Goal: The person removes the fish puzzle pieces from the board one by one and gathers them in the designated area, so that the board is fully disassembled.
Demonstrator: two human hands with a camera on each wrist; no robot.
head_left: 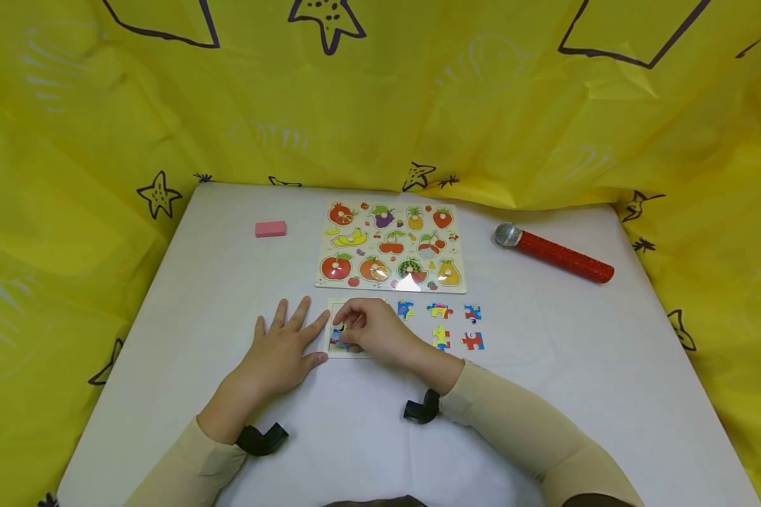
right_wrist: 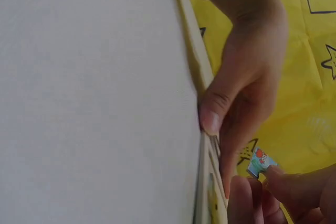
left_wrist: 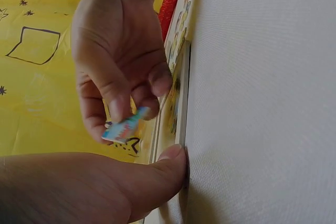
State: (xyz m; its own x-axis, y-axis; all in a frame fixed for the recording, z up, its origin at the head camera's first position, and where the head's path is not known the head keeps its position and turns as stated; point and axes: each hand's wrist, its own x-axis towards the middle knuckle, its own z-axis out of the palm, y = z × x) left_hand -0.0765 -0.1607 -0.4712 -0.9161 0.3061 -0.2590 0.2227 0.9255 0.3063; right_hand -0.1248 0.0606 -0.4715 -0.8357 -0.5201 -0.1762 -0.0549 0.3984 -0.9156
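My right hand (head_left: 380,331) hovers over a small pale puzzle tray (head_left: 337,303). Between thumb and fingers it pinches a jigsaw piece (right_wrist: 261,162), light blue with a red and green picture. The same piece shows tilted above the tray in the left wrist view. Part of a blue picture (head_left: 337,339) lies inside the tray, mostly hidden by the right hand. My left hand (head_left: 279,355) rests with fingers spread at the tray's left side, its thumb (left_wrist: 173,161) touching the edge. Several loose jigsaw pieces (head_left: 441,336) lie in two rows right of the tray.
Behind the tray lies a fruit peg puzzle board (head_left: 390,287). A pink block (head_left: 270,229) sits at the back left, and a red microphone (head_left: 564,258) at the back right. Yellow cloth (head_left: 380,120) hangs around the white table (head_left: 609,394).
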